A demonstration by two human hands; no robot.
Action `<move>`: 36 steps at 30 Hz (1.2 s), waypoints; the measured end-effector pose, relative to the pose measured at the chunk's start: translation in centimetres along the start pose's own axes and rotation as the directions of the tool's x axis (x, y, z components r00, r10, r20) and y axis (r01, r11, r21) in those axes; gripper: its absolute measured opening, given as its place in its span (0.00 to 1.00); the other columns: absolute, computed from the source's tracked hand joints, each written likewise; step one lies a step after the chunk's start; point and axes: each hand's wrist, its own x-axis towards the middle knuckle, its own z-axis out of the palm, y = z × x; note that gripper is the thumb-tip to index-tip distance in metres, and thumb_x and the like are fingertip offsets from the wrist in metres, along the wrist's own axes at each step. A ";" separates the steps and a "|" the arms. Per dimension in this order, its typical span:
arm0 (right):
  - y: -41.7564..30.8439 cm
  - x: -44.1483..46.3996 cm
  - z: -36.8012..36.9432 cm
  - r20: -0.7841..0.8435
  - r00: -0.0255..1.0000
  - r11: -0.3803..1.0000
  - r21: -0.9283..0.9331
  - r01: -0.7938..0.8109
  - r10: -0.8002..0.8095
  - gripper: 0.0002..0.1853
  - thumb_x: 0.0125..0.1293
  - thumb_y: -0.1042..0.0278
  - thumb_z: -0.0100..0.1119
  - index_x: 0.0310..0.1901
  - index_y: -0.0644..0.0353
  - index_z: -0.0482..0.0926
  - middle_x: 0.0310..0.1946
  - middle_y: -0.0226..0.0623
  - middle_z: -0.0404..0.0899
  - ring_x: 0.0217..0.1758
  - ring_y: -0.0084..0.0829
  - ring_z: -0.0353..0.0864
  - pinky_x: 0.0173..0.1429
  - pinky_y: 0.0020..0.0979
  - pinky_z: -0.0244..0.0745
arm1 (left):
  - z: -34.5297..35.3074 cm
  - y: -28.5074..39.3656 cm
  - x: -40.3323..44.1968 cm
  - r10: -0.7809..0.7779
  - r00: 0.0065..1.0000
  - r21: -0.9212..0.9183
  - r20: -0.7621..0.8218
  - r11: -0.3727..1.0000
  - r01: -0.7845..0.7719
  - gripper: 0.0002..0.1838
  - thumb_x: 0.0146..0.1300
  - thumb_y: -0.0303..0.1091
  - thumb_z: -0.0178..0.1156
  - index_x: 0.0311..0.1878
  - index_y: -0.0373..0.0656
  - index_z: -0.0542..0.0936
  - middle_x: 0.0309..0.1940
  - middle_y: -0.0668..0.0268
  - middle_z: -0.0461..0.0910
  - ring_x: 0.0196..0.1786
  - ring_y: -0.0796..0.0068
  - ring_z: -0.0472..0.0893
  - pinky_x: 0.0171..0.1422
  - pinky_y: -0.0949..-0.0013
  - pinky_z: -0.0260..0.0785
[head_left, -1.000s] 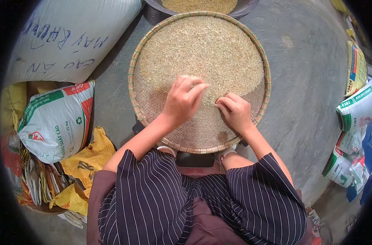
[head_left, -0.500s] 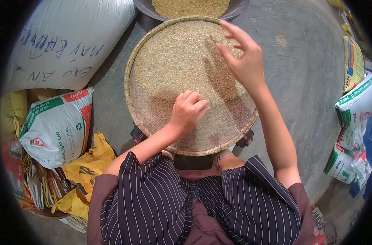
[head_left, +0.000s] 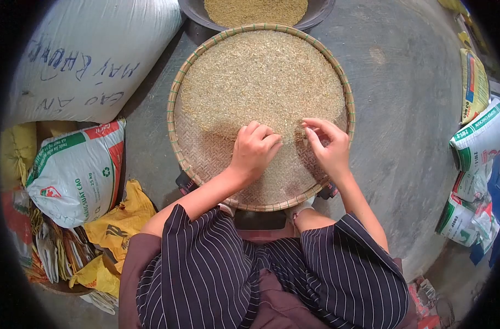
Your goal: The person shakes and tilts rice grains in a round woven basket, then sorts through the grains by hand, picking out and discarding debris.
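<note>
A round woven bamboo winnowing tray [head_left: 174,109] rests across my knees, spread with pale husked and unhusked grain [head_left: 261,77]. Over the near part of the grain, my left hand [head_left: 254,147] is closed, its fingertips pressed together toward the right. Whatever it holds, if anything, is too small or hidden to make out. To its right, my right hand [head_left: 329,147] hovers low over the grain near the tray's right side. Its thumb and index finger curve toward each other with a small gap between their tips.
Beyond the tray stands a dark basin [head_left: 318,17] of yellower grain [head_left: 255,11]. A large white sack [head_left: 96,60] is at the upper left, above a printed feed bag [head_left: 77,170] and yellow sacks [head_left: 124,214]. More feed bags [head_left: 480,131] line the right side.
My right hand has come down and toward me from the tray's upper right, its fingers drawing closer together. My left hand has stayed nearly in place.
</note>
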 end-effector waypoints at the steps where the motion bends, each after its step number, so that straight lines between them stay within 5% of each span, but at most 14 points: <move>1: 0.0 -0.1 0.1 -0.007 1.000 1.000 0.004 0.003 -0.003 0.09 0.64 0.77 0.62 0.46 0.63 0.84 0.39 0.34 0.86 0.35 0.21 0.83 0.39 0.22 0.77 | 0.0 0.0 0.0 0.007 1.000 0.010 -0.001 1.000 -0.007 0.07 0.50 0.32 0.70 0.34 0.47 0.85 0.33 0.71 0.79 0.43 0.68 0.77 0.47 0.63 0.68; 13: 0.1 -0.1 0.6 0.003 0.996 0.996 -0.031 0.085 -0.085 0.08 0.62 0.76 0.63 0.43 0.63 0.84 0.37 0.41 0.85 0.33 0.31 0.84 0.38 0.29 0.79 | 0.1 -0.4 0.2 0.114 0.993 0.035 0.018 0.993 -0.115 0.05 0.54 0.32 0.67 0.34 0.46 0.83 0.35 0.70 0.79 0.43 0.68 0.77 0.48 0.63 0.66; 17: 0.2 -0.4 0.6 0.024 0.995 0.994 -0.055 0.095 -0.093 0.08 0.62 0.78 0.63 0.43 0.62 0.85 0.37 0.37 0.85 0.31 0.24 0.82 0.36 0.25 0.76 | 0.1 -0.7 0.3 0.141 0.989 0.031 0.034 0.989 -0.142 0.05 0.54 0.31 0.66 0.34 0.46 0.82 0.35 0.69 0.78 0.43 0.67 0.76 0.48 0.63 0.66; 23: 0.5 -1.3 1.5 0.129 0.972 0.960 -0.178 0.215 -0.194 0.04 0.58 0.74 0.65 0.36 0.60 0.82 0.31 0.39 0.80 0.34 0.41 0.82 0.37 0.35 0.77 | -0.2 -0.9 0.3 0.191 0.973 0.046 0.130 0.979 -0.198 0.07 0.57 0.30 0.62 0.39 0.42 0.80 0.38 0.66 0.77 0.45 0.65 0.75 0.49 0.62 0.66; 36: 0.5 -1.6 3.4 0.072 0.955 0.892 -0.345 0.293 -0.286 0.04 0.57 0.72 0.65 0.34 0.57 0.81 0.29 0.35 0.78 0.35 0.39 0.81 0.37 0.37 0.77 | -0.4 -0.6 0.2 0.173 0.972 0.076 0.157 0.980 -0.187 0.07 0.55 0.29 0.59 0.37 0.40 0.79 0.38 0.63 0.76 0.45 0.64 0.75 0.50 0.63 0.66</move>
